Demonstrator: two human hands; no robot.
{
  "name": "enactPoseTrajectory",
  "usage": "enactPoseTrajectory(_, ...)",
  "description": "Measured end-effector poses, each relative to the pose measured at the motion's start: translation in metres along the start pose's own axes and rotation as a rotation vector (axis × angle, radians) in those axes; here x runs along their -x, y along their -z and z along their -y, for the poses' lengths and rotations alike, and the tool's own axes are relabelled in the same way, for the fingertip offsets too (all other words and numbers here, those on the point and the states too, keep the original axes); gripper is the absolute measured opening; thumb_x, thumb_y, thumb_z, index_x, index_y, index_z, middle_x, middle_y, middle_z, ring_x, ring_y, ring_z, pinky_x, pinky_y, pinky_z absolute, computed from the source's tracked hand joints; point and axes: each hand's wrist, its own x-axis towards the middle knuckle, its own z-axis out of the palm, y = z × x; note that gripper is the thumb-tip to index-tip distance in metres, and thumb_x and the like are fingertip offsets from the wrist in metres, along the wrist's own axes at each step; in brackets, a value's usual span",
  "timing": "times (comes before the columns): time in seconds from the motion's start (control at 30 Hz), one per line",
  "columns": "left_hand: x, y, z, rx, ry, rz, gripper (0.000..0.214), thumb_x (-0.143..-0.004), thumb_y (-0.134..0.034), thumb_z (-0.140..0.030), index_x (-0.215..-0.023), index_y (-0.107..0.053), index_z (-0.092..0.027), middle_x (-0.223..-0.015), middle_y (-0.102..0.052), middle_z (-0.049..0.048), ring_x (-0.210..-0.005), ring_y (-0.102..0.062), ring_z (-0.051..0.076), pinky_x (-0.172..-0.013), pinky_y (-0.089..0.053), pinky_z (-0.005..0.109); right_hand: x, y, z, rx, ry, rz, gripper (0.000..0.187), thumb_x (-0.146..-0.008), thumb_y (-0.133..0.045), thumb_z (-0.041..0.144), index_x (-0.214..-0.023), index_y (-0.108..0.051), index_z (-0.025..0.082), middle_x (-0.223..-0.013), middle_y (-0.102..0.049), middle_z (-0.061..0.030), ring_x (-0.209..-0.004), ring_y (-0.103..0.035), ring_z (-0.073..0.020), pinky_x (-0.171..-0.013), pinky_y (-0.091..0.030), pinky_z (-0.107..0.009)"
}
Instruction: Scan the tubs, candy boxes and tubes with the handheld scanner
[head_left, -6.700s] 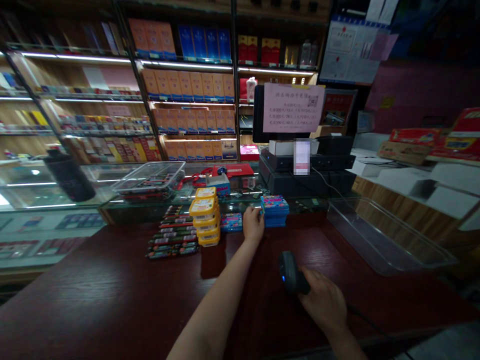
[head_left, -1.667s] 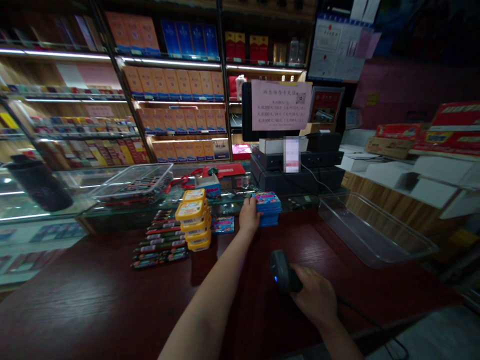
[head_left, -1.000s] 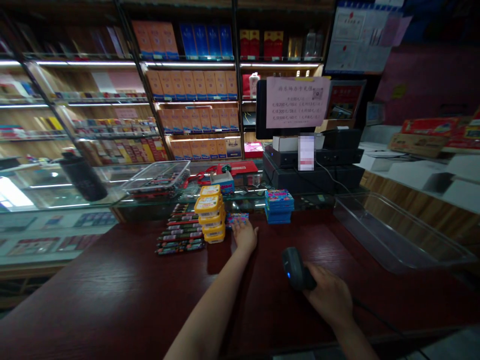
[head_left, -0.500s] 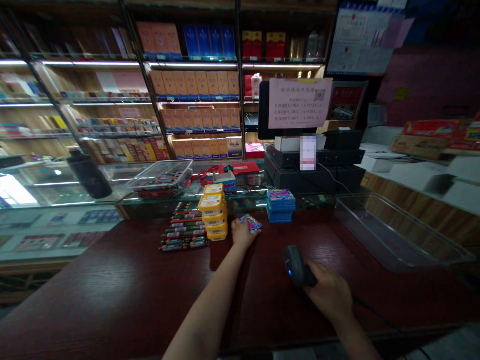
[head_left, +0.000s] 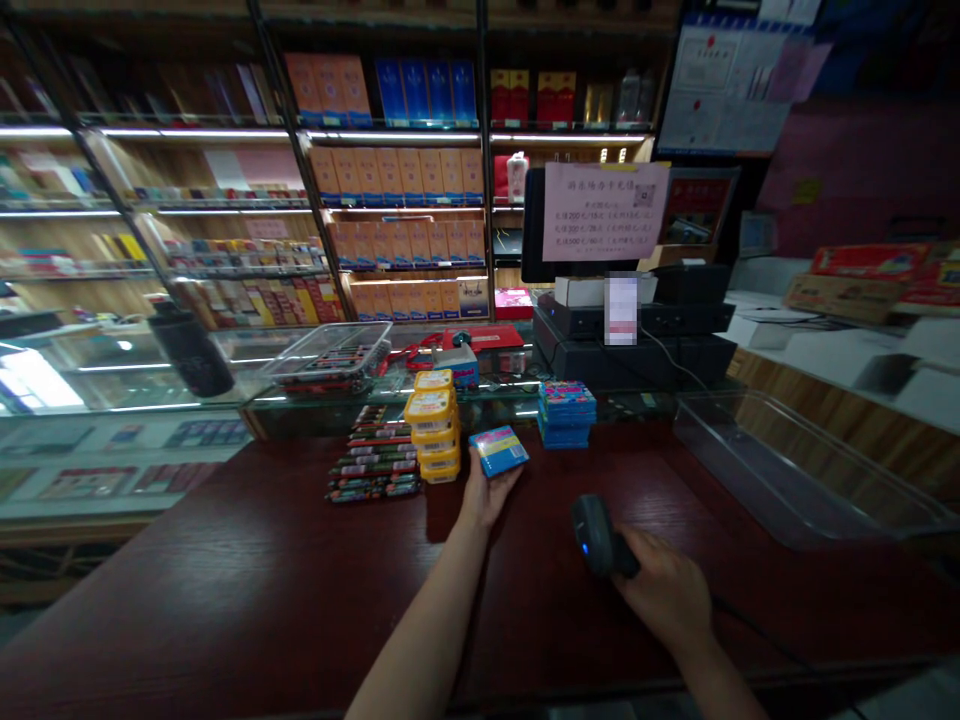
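My left hand (head_left: 487,494) grips a small flat blue box (head_left: 499,451) with a yellow and pink face and a barcode turned upward. In my right hand (head_left: 667,584) is a black barcode scanner (head_left: 598,537) with a blue light, held above the counter at the right. Just left of the box stands a stack of yellow tubs (head_left: 435,435). Several pens or similar sticks (head_left: 379,465) lie in rows beside the tubs. A pile of matching blue boxes (head_left: 566,415) sits to the right of my left hand.
A clear plastic bin (head_left: 795,480) lies on the right of the dark wooden counter (head_left: 247,590). Another clear bin (head_left: 330,352), holding sticks, rests on the glass case. Behind are a screen with a pink notice (head_left: 600,213), a black bottle (head_left: 191,345) and stocked shelves.
My left hand has picked the blue box up off the counter and turned it so its barcode side faces up. The scanner stays nearly in place in my right hand.
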Motion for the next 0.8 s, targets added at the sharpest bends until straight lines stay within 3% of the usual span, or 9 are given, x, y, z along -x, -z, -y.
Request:
enactPoseTrajectory(0.17, 0.001, 0.008, 0.005, -0.008, -0.003, 0.021, 0.048, -0.085, -0.052, -0.051, -0.123, -0.048, -0.020, -0.125, -0.058, 0.0133, -0.117, -0.055, 0.028, -0.096, -0.045, 0.054, -0.001, 0.005, 0.007, 0.001, -0.043, 0.011, 0.028, -0.075, -0.053, 0.024, -0.100, -0.065, 0.025, -0.094, -0.072, -0.0022, -0.079, -0.066, -0.0186, -0.068, -0.046, -0.029)
enactPoseTrajectory(0.3, 0.002, 0.007, 0.006, -0.021, 0.001, 0.035, 0.044, -0.083, -0.060, -0.043, -0.118, -0.051, -0.018, -0.120, -0.061, 0.0128, -0.115, -0.057, 0.027, -0.098, -0.045, 0.053, -0.005, 0.018, 0.016, -0.084, -0.193, 0.121, 0.026, -0.074, -0.056, 0.030, -0.098, -0.066, 0.029, -0.087, -0.073, 0.0003, -0.077, -0.068, -0.0210, -0.063, -0.045, -0.029)
enactPoseTrajectory(0.4, 0.003, 0.006, 0.006, 0.009, 0.004, 0.009, 0.046, -0.084, -0.056, -0.049, -0.118, -0.050, -0.018, -0.123, -0.059, 0.0141, -0.115, -0.057, 0.029, -0.095, -0.045, 0.056, -0.009, 0.031, 0.027, -0.315, -0.266, 0.217, 0.027, -0.072, -0.061, 0.036, -0.098, -0.066, 0.029, -0.088, -0.074, -0.0005, -0.080, -0.068, -0.0228, -0.065, -0.047, -0.031)
enactPoseTrajectory(0.53, 0.004, 0.005, 0.005, 0.020, 0.006, 0.008, 0.049, -0.084, -0.052, -0.053, -0.120, -0.049, -0.019, -0.129, -0.055, 0.0154, -0.118, -0.054, 0.032, -0.093, -0.045, 0.061, -0.012, 0.040, 0.042, -0.693, -0.231, 0.232, 0.036, -0.071, -0.065, 0.040, -0.101, -0.065, 0.019, -0.098, -0.072, -0.0071, -0.089, -0.066, -0.0232, -0.076, -0.050, -0.032)
enactPoseTrajectory(0.63, 0.004, 0.005, 0.005, 0.013, -0.006, 0.001, 0.050, -0.083, -0.054, -0.053, -0.119, -0.050, -0.019, -0.129, -0.055, 0.0155, -0.119, -0.053, 0.032, -0.093, -0.044, 0.061, -0.013, 0.038, 0.049, -0.785, -0.290, 0.247, 0.041, -0.069, -0.066, 0.046, -0.097, -0.065, 0.016, -0.080, -0.072, -0.0053, -0.078, -0.066, -0.0224, -0.068, -0.052, -0.031)
enactPoseTrajectory(0.73, 0.004, 0.005, 0.006, 0.018, 0.000, 0.010, 0.051, -0.082, -0.056, -0.053, -0.118, -0.050, -0.018, -0.130, -0.054, 0.0161, -0.118, -0.053, 0.033, -0.093, -0.045, 0.061, -0.013, 0.035, 0.051, -0.824, -0.387, 0.268, 0.044, -0.067, -0.066, 0.052, -0.094, -0.065, 0.017, -0.056, -0.063, 0.0006, -0.057, -0.062, -0.0185, -0.051, -0.048, -0.028)
enactPoseTrajectory(0.8, 0.004, 0.004, 0.006, 0.023, 0.009, 0.004, 0.051, -0.082, -0.056, -0.053, -0.118, -0.050, -0.018, -0.132, -0.053, 0.0164, -0.119, -0.053, 0.033, -0.093, -0.045, 0.060, -0.012, 0.033, 0.051, -0.852, -0.425, 0.284, 0.044, -0.068, -0.066, 0.053, -0.093, -0.064, 0.017, -0.050, -0.058, 0.0031, -0.048, -0.056, -0.0157, -0.046, -0.044, -0.026)
